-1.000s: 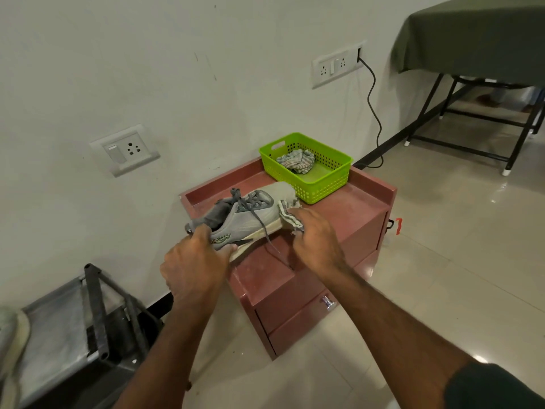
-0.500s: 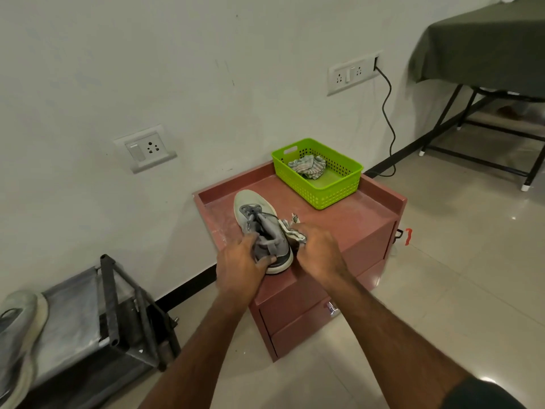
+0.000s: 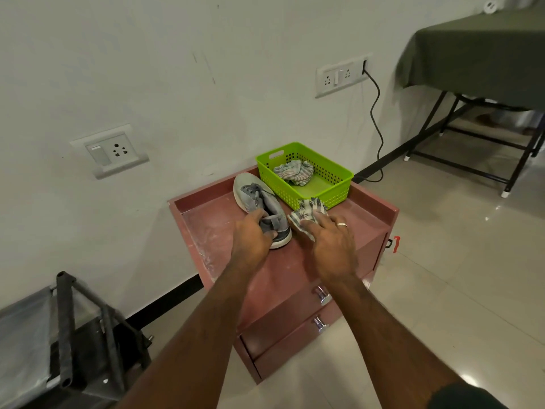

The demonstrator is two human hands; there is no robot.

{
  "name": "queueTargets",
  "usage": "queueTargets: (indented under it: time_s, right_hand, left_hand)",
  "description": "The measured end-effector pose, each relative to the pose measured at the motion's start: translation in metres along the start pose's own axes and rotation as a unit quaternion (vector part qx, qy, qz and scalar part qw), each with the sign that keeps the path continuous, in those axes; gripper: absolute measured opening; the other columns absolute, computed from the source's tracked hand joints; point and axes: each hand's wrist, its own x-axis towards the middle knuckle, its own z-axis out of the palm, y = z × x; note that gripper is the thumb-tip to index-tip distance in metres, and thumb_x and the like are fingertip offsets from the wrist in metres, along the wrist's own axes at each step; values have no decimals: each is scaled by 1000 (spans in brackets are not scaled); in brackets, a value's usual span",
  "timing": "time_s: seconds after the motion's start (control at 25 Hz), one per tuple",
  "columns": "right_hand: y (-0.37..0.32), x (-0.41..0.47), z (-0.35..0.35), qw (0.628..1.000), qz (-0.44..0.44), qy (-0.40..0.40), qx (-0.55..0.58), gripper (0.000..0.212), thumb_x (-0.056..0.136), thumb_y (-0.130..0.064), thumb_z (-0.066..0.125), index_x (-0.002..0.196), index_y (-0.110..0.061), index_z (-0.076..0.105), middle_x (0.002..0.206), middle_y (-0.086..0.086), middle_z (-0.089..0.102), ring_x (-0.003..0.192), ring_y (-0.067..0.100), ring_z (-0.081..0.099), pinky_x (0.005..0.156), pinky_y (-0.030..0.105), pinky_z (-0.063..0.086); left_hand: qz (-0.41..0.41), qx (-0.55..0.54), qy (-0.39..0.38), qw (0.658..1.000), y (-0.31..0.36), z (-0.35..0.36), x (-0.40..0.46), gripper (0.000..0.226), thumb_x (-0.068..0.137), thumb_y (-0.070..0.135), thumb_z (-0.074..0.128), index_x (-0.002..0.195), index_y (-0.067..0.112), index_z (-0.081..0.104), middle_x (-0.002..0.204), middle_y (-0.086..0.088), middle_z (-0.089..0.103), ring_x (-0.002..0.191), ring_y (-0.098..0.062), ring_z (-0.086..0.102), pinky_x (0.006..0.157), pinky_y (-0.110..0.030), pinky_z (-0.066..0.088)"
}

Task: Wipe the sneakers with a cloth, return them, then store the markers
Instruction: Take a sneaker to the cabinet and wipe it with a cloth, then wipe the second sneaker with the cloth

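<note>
A grey sneaker with a pale sole stands upright on the red cabinet top, toe pointing toward the wall. My left hand grips its heel collar, thumb inside the opening. A striped cloth lies on the cabinet just right of the sneaker. My right hand rests on the cloth with fingers spread and fairly straight. No markers are visible.
A green basket at the cabinet's back right holds a second crumpled cloth. Two drawers with metal handles face me. A dark metal rack stands at lower left. A cloth-covered table is far right; a cable hangs from a wall socket.
The sneaker went from lying tilted on its side in my left hand to standing upright on the cabinet. My right hand moved the cloth off the shoe and laid it flat beside it.
</note>
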Motion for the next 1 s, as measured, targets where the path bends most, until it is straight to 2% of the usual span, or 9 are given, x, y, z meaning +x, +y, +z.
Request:
queueTargets:
  time_s: [0.08, 0.16, 0.36, 0.44, 0.52, 0.56, 0.68, 0.88, 1.0]
  right_hand:
    - [-5, -2, 9, 995, -3, -96, -19, 49, 89, -7, 54, 128, -34, 65, 136, -3, 58, 122, 30, 48, 97, 43, 47]
    - [-9, -8, 11, 990, 2, -138, -22, 53, 81, -6, 58, 127, -30, 62, 130, -3, 61, 120, 29, 49, 96, 44, 48]
    - [-24, -10, -7, 996, 15, -86, 27, 39, 71, -7, 64, 108, -19, 63, 116, 3, 66, 116, 30, 51, 95, 44, 43]
    - [-45, -15, -11, 998, -31, -27, 38, 30, 68, -9, 58, 96, -19, 63, 104, 1, 69, 105, 31, 57, 86, 45, 43]
    - [-68, -25, -10, 995, -87, 19, 40, 33, 63, -14, 56, 95, -17, 63, 102, 1, 70, 98, 32, 60, 80, 45, 41]
    - [-81, -32, -13, 992, -114, 45, 41, 37, 61, -16, 59, 98, -18, 62, 107, 0, 67, 99, 31, 59, 81, 44, 39]
    - [-117, -53, -31, 979, -169, 79, 85, 41, 58, -14, 65, 99, -19, 61, 110, 1, 62, 99, 31, 55, 81, 43, 37]
    - [-201, -135, -44, 943, -300, -14, 141, 32, 67, -11, 67, 98, -21, 65, 99, -2, 65, 89, 26, 61, 78, 40, 42]
    - [-254, -182, -50, 921, -355, -91, 133, 26, 78, -18, 60, 104, -24, 64, 102, -7, 64, 99, 20, 58, 85, 41, 43]
  left_hand:
    - [-1, -6, 3, 1000, -1, 6, 4, 25, 71, 7, 82, 85, 18, 63, 81, 0, 64, 74, -19, 60, 59, -26, 39]
    - [2, -1, -2, 1000, 1, 6, 5, 27, 71, 6, 82, 86, 17, 62, 80, 2, 61, 73, -18, 56, 55, -19, 35]
    - [12, 39, -5, 999, 3, -26, -15, 50, 73, 10, 80, 118, 19, 62, 90, 6, 62, 79, -12, 59, 55, -7, 34]
    - [28, 82, 5, 996, 4, -50, -36, 45, 79, 21, 78, 121, 21, 62, 99, 3, 67, 84, -11, 63, 65, -12, 44]
    - [25, 92, 15, 995, 4, -78, -65, 34, 82, 30, 75, 114, 23, 65, 108, 0, 71, 96, -15, 67, 82, -25, 54]
    - [11, 100, 22, 995, 3, -96, -84, 26, 83, 35, 72, 105, 23, 68, 105, 1, 72, 96, -15, 68, 85, -31, 57]
    - [-47, 158, 48, 985, -5, -158, -147, 21, 82, 42, 65, 81, 21, 69, 78, 7, 70, 76, -12, 67, 72, -36, 59]
    - [-133, 226, 58, 963, -29, -243, -262, 24, 89, 36, 68, 71, 20, 65, 64, 9, 63, 61, -4, 57, 58, -24, 47]
    - [-185, 261, 59, 946, -53, -287, -306, 22, 87, 38, 68, 73, 20, 65, 69, 6, 64, 68, -11, 61, 65, -31, 54]
